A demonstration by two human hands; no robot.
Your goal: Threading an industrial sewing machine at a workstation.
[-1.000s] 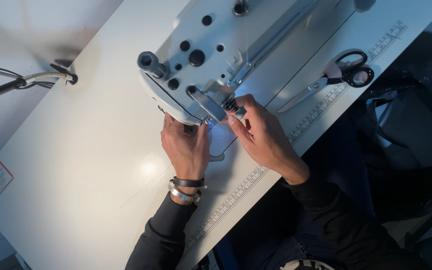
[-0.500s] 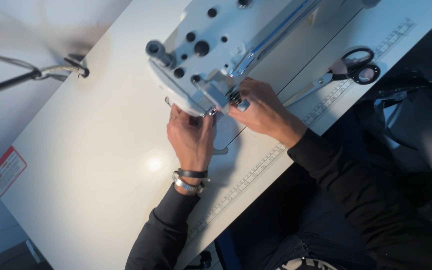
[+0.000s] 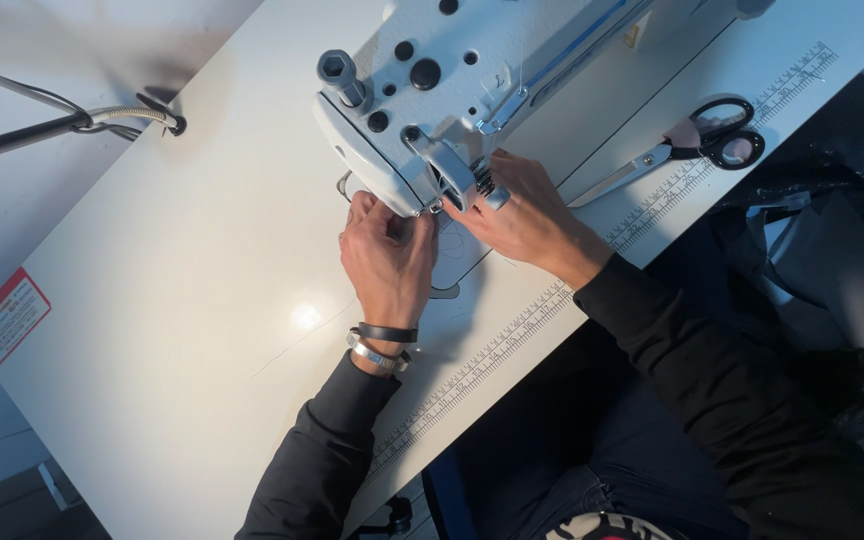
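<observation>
Far left: red-edged label (image 3: 7,317) on the wall below the table edge. Above it, a dark rod and flexible metal hose (image 3: 117,116) running in from the left, ending at the table's far-left edge. White table (image 3: 152,330) slanting across the middle, with a thin thread (image 3: 302,340) lying loose on it and a bright glare spot just beside that.

Centre: left hand (image 3: 389,258) lying palm down on the table, fingers curled and bunched together at the near-left underside of the sewing machine head (image 3: 422,90), fingertips touching the area under the faceplate; whether anything is pinched there cannot be told. Black band and silver bracelet (image 3: 380,350) on that wrist, dark sleeve behind. Machine head white-grey, studded with black knobs, a hex-topped post at its far-left corner, standing far of both hands.

Just right: right hand (image 3: 527,215) closed around the small dark knob (image 3: 487,186) on the machine's near-right face, thumb and fingers pinching it. Both hands close together, the needle plate between them.

Further right: printed ruler strip (image 3: 552,300) running along the table's near edge. Scissors (image 3: 687,145) with black handles lying flat on the table, well apart from the hands, blades pointing left. Far right: dark cloth (image 3: 822,250) beyond the table edge.
</observation>
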